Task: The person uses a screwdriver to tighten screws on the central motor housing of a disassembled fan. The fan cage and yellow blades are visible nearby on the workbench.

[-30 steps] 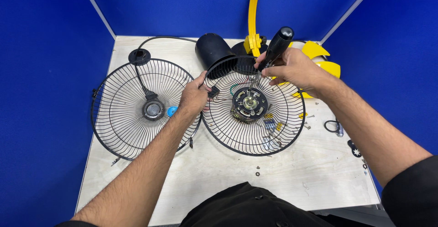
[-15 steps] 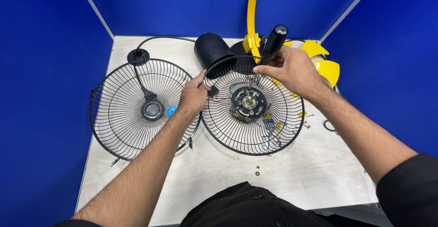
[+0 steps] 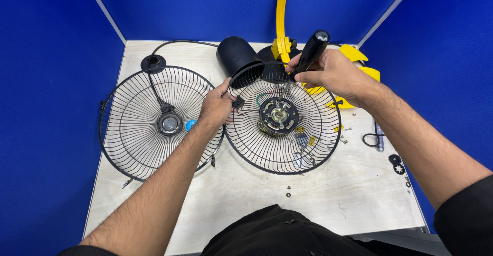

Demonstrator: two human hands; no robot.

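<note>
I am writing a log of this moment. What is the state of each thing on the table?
Left hand: grips the rim of the right grille.
Right hand: holds the screwdriver, tip down.
Right grille: motor exposed, wires loose.
Left grille: flat, detached.
Black cover: off, on its side.

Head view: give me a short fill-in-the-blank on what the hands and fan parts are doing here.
1. The right hand grips a screwdriver with a ____ handle.
2. The left hand rests on the rim of the wire grille that holds the ____.
3. The curved stand behind the grilles is ____.

Missing words: black; motor; yellow
</note>
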